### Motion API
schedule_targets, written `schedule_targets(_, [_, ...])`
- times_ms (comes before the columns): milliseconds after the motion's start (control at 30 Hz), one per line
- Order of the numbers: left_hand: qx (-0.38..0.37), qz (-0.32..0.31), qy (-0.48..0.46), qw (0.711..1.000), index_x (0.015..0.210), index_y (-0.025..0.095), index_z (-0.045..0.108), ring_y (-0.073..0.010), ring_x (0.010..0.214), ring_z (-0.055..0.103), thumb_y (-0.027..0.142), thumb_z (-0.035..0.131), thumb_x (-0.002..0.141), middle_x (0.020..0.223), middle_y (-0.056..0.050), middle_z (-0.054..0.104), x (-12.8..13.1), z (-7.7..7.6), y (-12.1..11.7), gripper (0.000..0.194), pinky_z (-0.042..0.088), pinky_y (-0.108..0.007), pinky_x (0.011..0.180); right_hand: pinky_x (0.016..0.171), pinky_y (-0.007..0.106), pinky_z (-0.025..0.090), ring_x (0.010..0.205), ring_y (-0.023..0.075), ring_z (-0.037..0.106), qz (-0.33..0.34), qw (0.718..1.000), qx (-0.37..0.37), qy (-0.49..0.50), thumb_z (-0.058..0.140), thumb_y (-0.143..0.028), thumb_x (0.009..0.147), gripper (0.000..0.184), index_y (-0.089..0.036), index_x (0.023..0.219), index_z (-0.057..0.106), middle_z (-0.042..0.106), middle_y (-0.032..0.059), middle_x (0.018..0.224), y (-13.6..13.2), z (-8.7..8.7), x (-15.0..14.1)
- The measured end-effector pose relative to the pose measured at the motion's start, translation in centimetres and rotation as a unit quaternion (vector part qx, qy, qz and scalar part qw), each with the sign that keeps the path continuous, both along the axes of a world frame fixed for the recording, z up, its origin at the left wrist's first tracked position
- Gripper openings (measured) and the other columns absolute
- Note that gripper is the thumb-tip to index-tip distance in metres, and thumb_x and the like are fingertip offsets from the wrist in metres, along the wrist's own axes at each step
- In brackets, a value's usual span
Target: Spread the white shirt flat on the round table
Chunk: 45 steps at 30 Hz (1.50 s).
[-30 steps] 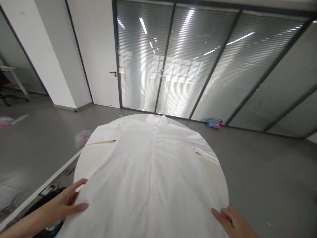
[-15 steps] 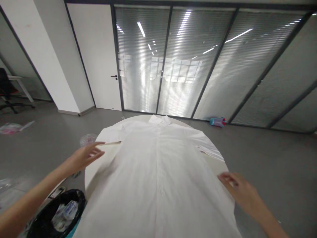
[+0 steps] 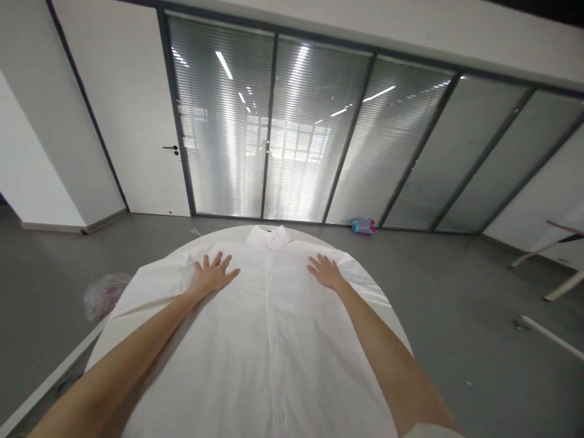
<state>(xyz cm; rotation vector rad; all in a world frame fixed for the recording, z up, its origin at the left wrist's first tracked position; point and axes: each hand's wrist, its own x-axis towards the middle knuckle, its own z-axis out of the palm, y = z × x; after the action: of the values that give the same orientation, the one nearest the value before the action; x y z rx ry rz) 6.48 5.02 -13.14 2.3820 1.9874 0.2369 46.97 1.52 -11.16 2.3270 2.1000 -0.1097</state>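
Wearing a pale white fabric short sleeve (image 3: 431, 431), only its hem peeking in at the bottom edge over the right upper arm. Showing both forearms bare from elbow to wrist, long and slender, narrowing into an uncovered left hand (image 3: 210, 277) and an uncovered right hand (image 3: 325, 272).

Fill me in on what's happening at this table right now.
A person has a white shirt spread front-up on a round white table, collar at the far edge. Both hands lie flat on it with fingers spread: the left hand on the left shoulder area, the right hand on the right. Neither grips the cloth. The short sleeves lie out to the sides. On the grey floor sit a crumpled plastic bag and a blue and pink bottle.
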Motion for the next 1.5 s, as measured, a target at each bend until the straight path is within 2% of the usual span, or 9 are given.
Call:
schedule_targets(100, [-0.006,-0.003,0.006,1.0,0.153,0.033,0.031,-0.0542,0.142,0.016,0.08,0.029,0.084,0.163,-0.008,0.02,-0.7,0.0,0.7,0.084,0.014,-0.075,0.106,0.116,0.055,0.011,0.15,0.0284,0.011,-0.054,0.998,-0.015,-0.008,0.018,-0.062,0.1,0.063,-0.033,0.156,0.022,0.012,0.0053,0.165,-1.3,-0.4,4.8])
schedule_targets(200, [-0.006,-0.007,0.01,1.0,0.153,0.032,0.031,-0.0543,0.142,0.016,0.08,0.029,0.084,0.163,-0.008,0.02,-0.7,-0.1,1.4,0.084,0.013,-0.075,0.105,0.108,0.067,0.02,0.145,0.04,0.023,-0.179,0.984,-0.018,0.008,0.014,-0.06,0.1,0.068,-0.023,0.156,0.024,0.02,0.0192,0.161,-3.2,-0.1,9.4])
schedule_targets(300, [-0.006,-0.002,0.015,1.0,0.152,0.032,0.033,-0.0555,0.141,0.016,0.079,0.031,0.084,0.162,-0.011,0.021,-0.1,-0.1,2.1,0.083,0.012,-0.079,0.102,0.107,0.069,0.021,0.143,0.0442,0.026,-0.261,0.965,0.006,0.027,0.011,-0.062,0.098,0.074,-0.019,0.155,0.028,0.02,0.0243,0.159,-3.8,0.1,10.7])
schedule_targets(467, [0.062,-0.025,0.025,0.997,0.14,0.02,0.052,-0.0496,0.144,0.015,0.069,0.036,0.089,0.158,-0.017,0.03,3.0,0.3,2.7,0.073,0.01,-0.074,0.108,0.116,0.055,0.015,0.148,0.0332,0.015,-0.1,0.993,0.052,0.025,0.016,-0.062,0.099,0.068,-0.028,0.157,0.021,0.013,0.0097,0.164,-0.7,0.4,4.6])
schedule_targets(567, [0.076,-0.056,0.003,0.996,0.145,0.025,0.047,-0.0472,0.145,0.013,0.068,0.033,0.091,0.16,-0.011,0.029,5.1,0.1,2.7,0.07,0.009,-0.072,0.109,0.117,0.055,0.013,0.149,0.0322,0.012,-0.041,0.997,0.042,0.044,0.015,-0.068,0.096,0.068,-0.037,0.156,0.017,0.01,0.0039,0.165,2.0,0.4,0.7])
schedule_targets(767, [0.025,-0.033,-0.012,0.999,0.15,0.031,0.038,-0.0497,0.144,0.015,0.071,0.027,0.09,0.16,-0.007,0.029,5.7,-1.0,3.0,0.073,0.006,-0.075,0.107,0.11,0.071,0.005,0.149,0.0366,0.004,-0.083,0.996,-0.013,0.039,0.014,-0.074,0.093,0.069,-0.044,0.155,0.015,0.004,0.0006,0.166,6.8,-0.5,-1.6])
schedule_targets(900, [0.028,-0.015,-0.008,0.999,0.15,0.031,0.038,-0.0496,0.144,0.015,0.071,0.028,0.09,0.16,-0.008,0.029,5.4,-1.3,3.4,0.073,0.005,-0.075,0.107,0.111,0.069,0.005,0.15,0.0355,0.001,-0.086,0.995,-0.027,0.044,0.015,-0.073,0.093,0.071,-0.04,0.156,0.015,0.001,0.0029,0.166,8.6,-0.3,-1.6])
schedule_targets(1267, [0.01,-0.01,-0.009,1.0,0.151,0.03,0.036,-0.0501,0.143,0.015,0.07,0.029,0.09,0.161,-0.01,0.027,5.6,-1.1,4.6,0.073,0.006,-0.075,0.106,0.115,0.062,0.01,0.149,0.0369,0.009,-0.037,0.999,-0.012,0.023,0.016,-0.074,0.092,0.075,-0.036,0.156,0.022,0.008,0.0048,0.165,0.3,-1.6,0.1])
schedule_targets(1500, [0.034,-0.059,-0.011,0.998,0.139,0.026,0.051,-0.0356,0.14,0.031,0.053,0.035,0.096,0.152,-0.009,0.043,3.7,-0.4,3.8,0.053,0.016,-0.061,0.113,0.115,0.059,0.013,0.149,0.0337,0.011,-0.029,1.0,0.011,-0.004,0.019,-0.071,0.094,0.071,-0.035,0.155,0.024,0.013,0.0046,0.165,0.4,-2.2,0.0])
